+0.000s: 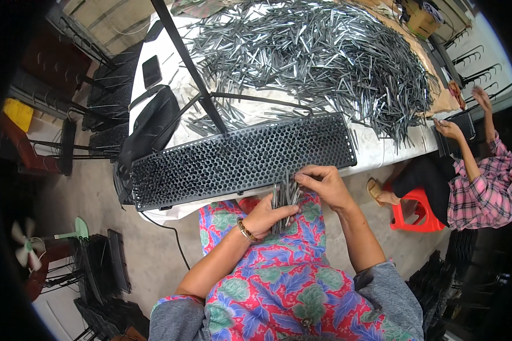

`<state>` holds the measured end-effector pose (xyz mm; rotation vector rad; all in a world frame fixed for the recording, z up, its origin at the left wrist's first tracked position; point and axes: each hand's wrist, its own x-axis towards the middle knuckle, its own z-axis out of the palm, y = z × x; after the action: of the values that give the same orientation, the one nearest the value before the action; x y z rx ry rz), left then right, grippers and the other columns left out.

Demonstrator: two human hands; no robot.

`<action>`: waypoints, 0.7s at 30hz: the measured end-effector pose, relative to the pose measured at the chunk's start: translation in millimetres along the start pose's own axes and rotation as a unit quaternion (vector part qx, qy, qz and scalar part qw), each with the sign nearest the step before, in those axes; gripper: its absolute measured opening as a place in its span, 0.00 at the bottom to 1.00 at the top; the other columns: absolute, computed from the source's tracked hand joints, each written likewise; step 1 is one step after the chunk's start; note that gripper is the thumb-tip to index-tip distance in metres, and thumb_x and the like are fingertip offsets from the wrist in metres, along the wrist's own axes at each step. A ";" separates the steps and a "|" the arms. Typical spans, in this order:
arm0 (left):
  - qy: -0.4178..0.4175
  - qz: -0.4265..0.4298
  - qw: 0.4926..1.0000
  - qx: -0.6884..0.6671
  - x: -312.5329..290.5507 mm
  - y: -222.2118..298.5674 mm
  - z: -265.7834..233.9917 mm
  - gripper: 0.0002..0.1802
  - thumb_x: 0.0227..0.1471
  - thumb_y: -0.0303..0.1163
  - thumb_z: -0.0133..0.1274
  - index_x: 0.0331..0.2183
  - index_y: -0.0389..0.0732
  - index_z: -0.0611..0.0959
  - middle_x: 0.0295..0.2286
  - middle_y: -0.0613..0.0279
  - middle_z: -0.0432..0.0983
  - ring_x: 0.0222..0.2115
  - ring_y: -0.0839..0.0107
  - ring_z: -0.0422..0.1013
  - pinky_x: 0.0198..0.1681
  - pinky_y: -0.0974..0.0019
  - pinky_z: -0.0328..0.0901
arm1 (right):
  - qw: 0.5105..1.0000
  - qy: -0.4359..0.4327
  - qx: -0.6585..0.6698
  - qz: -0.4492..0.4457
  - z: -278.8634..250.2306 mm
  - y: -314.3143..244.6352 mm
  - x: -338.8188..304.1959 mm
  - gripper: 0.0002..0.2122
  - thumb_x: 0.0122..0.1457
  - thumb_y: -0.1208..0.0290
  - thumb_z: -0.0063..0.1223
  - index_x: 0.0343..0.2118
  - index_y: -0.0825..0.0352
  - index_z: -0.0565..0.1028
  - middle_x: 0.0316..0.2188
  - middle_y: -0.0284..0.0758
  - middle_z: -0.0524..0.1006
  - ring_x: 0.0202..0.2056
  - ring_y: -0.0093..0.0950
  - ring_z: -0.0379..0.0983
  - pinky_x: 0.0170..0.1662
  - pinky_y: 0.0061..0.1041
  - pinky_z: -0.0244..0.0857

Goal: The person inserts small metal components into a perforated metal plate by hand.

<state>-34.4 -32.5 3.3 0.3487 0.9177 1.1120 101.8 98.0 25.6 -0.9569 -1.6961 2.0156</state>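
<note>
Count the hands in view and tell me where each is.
4: the wearer's left hand, its grip around dark strips; the wearer's right hand at the strips' upper end; a lower hand and a raised hand of a co-worker at far right.

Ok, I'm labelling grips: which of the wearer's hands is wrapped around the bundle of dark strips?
The wearer's left hand: it clasps the bundle around its middle, while the right hand reaches only to the bundle's upper end.

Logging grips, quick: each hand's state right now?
Left hand: closed around a bundle of thin dark-grey strips.
Right hand: fingers pinched closed at the bundle's top; holding a strip, can't tell.
</note>
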 end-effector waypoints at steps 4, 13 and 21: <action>-0.028 -0.005 0.999 -0.019 7.4 -1.8 -3.3 0.20 0.50 0.27 0.55 0.46 0.39 0.73 0.29 0.67 0.74 0.25 0.81 0.68 0.27 0.76 0.65 | 0.998 0.038 0.008 0.051 -4.4 -5.5 -0.2 0.07 0.53 0.74 0.56 0.29 0.73 0.78 0.23 0.30 0.76 0.23 0.16 0.69 0.26 0.15 0.63; -0.001 -0.015 0.998 -0.054 9.8 -8.2 -8.7 0.18 0.50 0.27 0.54 0.44 0.37 0.73 0.31 0.63 0.75 0.26 0.79 0.69 0.29 0.75 0.67 | 0.959 0.191 -0.136 -0.158 -26.1 -21.7 14.1 0.06 0.54 0.75 0.54 0.31 0.71 0.78 0.27 0.33 0.77 0.25 0.18 0.71 0.27 0.18 0.65; 0.016 -0.031 0.998 -0.056 10.0 -8.9 -5.5 0.13 0.49 0.27 0.55 0.39 0.38 0.73 0.30 0.60 0.76 0.25 0.77 0.71 0.26 0.74 0.68 | 0.842 0.191 -0.363 -0.349 -30.9 -4.8 46.6 0.05 0.50 0.78 0.56 0.29 0.71 0.77 0.27 0.39 0.76 0.28 0.32 0.74 0.31 0.24 0.66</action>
<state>-31.8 -28.6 -10.4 0.2089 0.8850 1.1094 88.6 151.6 15.4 -0.6942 -2.1570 0.6560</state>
